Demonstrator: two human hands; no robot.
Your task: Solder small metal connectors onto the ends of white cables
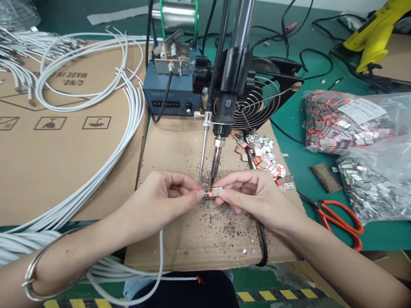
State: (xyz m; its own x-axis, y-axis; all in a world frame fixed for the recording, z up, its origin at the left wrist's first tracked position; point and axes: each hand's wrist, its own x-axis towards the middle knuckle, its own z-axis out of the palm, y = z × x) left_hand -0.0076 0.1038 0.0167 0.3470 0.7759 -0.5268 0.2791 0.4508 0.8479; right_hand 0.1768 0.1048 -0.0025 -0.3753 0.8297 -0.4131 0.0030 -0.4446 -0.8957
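Note:
Under the tip of an upright soldering iron [217, 158], my two hands meet over a cardboard sheet strewn with dark specks. My right hand [245, 192] pinches a small metal USB connector [217, 191] with an orange part on its left end. The fingers of my left hand [180, 192] are closed on the end of a white cable [161, 252], which hangs below that hand. The cable end meets the connector's orange end. A thin metal feed tube [204, 154] comes down just left of the iron's tip.
Loose connectors [265, 156] are heaped right of the iron, before a fan [253, 102]. Farther right are bags of connectors [349, 124] and orange-handled scissors [340, 218]. A blue solder feeder [170, 92] stands behind. White cables [125, 128] curve across the left cardboard.

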